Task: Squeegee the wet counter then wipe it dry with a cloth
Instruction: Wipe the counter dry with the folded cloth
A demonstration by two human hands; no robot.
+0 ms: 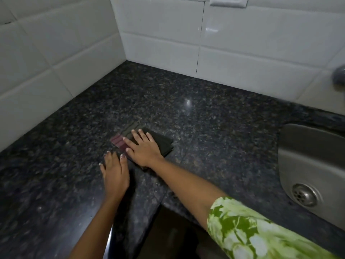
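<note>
A folded dark cloth point(162, 142) with a maroon striped end lies flat on the black speckled granite counter point(205, 113), near the middle. My right hand point(143, 147) presses flat on top of the cloth, fingers spread and pointing toward the back left corner. My left hand point(114, 172) rests palm down on the bare counter just left of the cloth, fingers apart, holding nothing. The cloth's left end is blurred. No squeegee shows in view.
White tiled walls point(158, 34) meet in a corner behind the counter. A steel sink point(308, 165) with a round drain is set in at the right. A grey tap part point(338, 74) pokes in at the right edge. The counter's front edge has an inward notch below my arms.
</note>
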